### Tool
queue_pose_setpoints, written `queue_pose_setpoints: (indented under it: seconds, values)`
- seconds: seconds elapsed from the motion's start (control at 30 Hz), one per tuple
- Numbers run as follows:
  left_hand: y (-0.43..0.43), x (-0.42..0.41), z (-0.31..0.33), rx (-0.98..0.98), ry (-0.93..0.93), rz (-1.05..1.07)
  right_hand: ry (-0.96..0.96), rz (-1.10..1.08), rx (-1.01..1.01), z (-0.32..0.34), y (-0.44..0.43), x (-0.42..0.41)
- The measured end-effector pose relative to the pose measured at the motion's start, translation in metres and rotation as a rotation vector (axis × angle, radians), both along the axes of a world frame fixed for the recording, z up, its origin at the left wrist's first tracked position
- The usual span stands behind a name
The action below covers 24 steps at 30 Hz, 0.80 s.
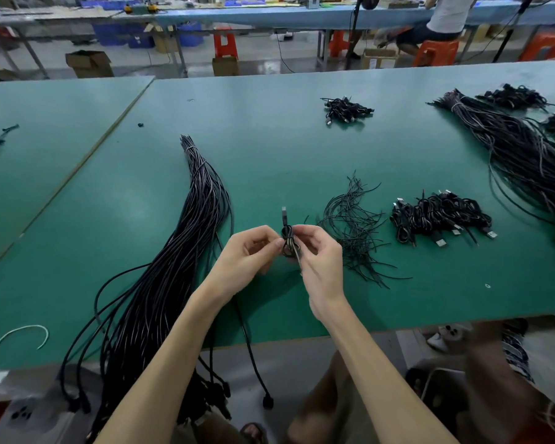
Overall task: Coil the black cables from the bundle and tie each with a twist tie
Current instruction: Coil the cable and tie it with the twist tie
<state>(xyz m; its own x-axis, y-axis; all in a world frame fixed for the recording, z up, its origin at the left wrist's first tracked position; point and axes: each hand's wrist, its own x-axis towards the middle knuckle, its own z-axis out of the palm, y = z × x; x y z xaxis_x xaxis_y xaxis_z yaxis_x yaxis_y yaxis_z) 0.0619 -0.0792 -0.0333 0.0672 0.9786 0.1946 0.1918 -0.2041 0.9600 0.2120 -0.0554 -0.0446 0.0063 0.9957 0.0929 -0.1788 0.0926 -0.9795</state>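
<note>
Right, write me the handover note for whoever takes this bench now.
Left hand and right hand both pinch one small coiled cable above the table; whether its tie is twisted shut is unclear.
Uncoiled bundle lies left, its ends hanging off the near edge. Loose twist ties lie right of the hands.
Done: a pile of tied coils further right.
Left: finish this coil, then work through the bundle.

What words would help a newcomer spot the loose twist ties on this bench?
On the green table, look just right of the right hand. The twist ties lie there as a loose fan of thin black strands. Unlike the pile of coiled cables further right, they have no plugs and no loops.
</note>
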Motion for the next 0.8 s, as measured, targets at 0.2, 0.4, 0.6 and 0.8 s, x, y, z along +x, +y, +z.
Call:
queue_pose_setpoints:
  seconds: [0.2,0.4,0.6,0.8]
  values:
    - [0.004,-0.003,-0.004,0.087,0.223,0.087,0.123,0.071,-0.039,0.006,-0.003,0.003]
    - [0.002,-0.004,-0.001,0.11,0.217,0.075,0.117,0.109,0.016,0.01,-0.004,0.003]
    - [-0.002,0.0,0.002,0.046,0.02,0.035,0.162,0.142,0.03,0.011,-0.004,0.005]
    - [0.001,-0.004,0.003,0.014,-0.185,0.207,0.033,0.171,0.072,0.009,-0.005,0.001]
